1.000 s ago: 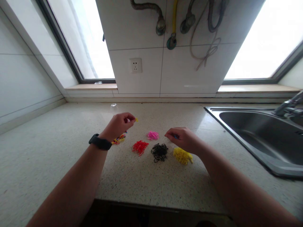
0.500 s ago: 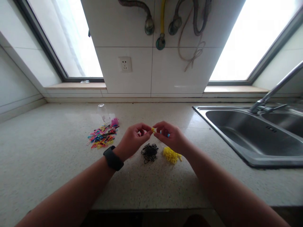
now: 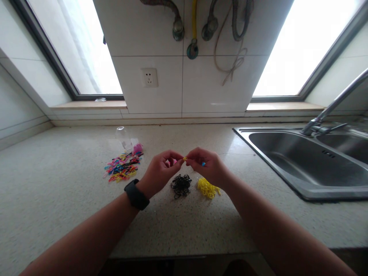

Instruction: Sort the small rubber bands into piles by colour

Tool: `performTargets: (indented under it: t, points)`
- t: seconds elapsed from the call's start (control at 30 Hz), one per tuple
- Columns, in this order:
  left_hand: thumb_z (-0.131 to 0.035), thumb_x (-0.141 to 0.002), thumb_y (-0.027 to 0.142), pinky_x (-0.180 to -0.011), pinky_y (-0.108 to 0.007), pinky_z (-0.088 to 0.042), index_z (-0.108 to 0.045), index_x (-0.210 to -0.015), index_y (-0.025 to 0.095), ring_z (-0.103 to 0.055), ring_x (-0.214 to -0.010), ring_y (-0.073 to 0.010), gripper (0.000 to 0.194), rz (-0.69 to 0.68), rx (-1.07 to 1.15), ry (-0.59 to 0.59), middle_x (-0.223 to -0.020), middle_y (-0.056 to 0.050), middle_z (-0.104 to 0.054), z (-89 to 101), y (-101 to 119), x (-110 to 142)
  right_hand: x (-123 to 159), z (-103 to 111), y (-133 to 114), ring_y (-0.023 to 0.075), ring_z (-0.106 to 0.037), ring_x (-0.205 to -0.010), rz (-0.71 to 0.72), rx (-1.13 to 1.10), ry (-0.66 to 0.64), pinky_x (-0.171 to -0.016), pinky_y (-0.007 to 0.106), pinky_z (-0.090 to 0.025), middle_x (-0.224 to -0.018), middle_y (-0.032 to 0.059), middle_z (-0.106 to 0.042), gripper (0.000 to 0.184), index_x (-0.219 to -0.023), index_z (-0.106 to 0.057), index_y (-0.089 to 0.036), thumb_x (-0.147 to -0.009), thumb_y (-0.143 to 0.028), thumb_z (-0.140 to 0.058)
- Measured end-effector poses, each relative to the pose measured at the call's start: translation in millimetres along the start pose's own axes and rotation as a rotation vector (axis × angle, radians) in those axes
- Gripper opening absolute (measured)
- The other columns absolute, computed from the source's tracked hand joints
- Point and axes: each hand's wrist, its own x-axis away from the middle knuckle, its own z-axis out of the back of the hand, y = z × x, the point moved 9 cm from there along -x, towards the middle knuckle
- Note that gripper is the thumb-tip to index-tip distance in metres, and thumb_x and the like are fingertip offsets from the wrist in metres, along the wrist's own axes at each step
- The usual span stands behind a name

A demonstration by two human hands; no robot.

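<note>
A small yellow rubber band (image 3: 184, 158) is pinched between the fingertips of my left hand (image 3: 164, 168) and my right hand (image 3: 207, 165), which meet above the counter. Below them lie a pile of black rubber bands (image 3: 181, 186) and a pile of yellow rubber bands (image 3: 208, 188). Bits of pink and blue show behind my fingers; most of what lies there is hidden, and the red pile is out of sight. To the left of my hands is a mixed heap of coloured rubber bands (image 3: 122, 166).
A clear plastic cup (image 3: 123, 138) lies by the mixed heap, near a pink bundle (image 3: 138, 148). On the right, a steel sink (image 3: 287, 184) with a faucet (image 3: 316, 124) is set into the speckled counter (image 3: 71, 199). Pipes and a socket (image 3: 149, 78) are on the wall behind.
My left hand has moved in to meet my right hand, and both now grip the yellow rubber band. The view has shifted right, bringing more of the sink into sight.
</note>
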Motion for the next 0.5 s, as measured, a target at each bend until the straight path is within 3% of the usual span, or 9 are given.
performTargets:
  t: [0.23,0.5]
  points:
    - [-0.070,-0.084,0.039,-0.051,-0.021,-0.039,-0.070,-0.091,0.018,-0.047,-0.058,-0.0098,0.022,-0.027,-0.047,0.028,-0.069,0.001,-0.056,5.0,-3.4,0.2,-1.5,7.9,-3.9,0.0079,-0.046,-0.057,0.004,-0.016,0.058,-0.051,0.023,-0.039,-0.069,-0.0008,-0.061,0.020,-0.090,-0.068,-0.017,-0.087,-0.037,-0.067]
    - [-0.070,-0.083,0.039,-0.047,-0.019,-0.035,-0.069,-0.091,0.017,-0.044,-0.054,-0.0083,0.023,-0.012,-0.062,0.047,-0.068,0.002,-0.053,7.4,-9.2,-1.3,-2.0,20.6,-4.2,0.0083,-0.048,-0.057,-0.018,-0.031,0.104,-0.053,0.025,-0.040,-0.071,0.0001,-0.063,0.019,-0.092,-0.070,-0.018,-0.084,-0.035,-0.068]
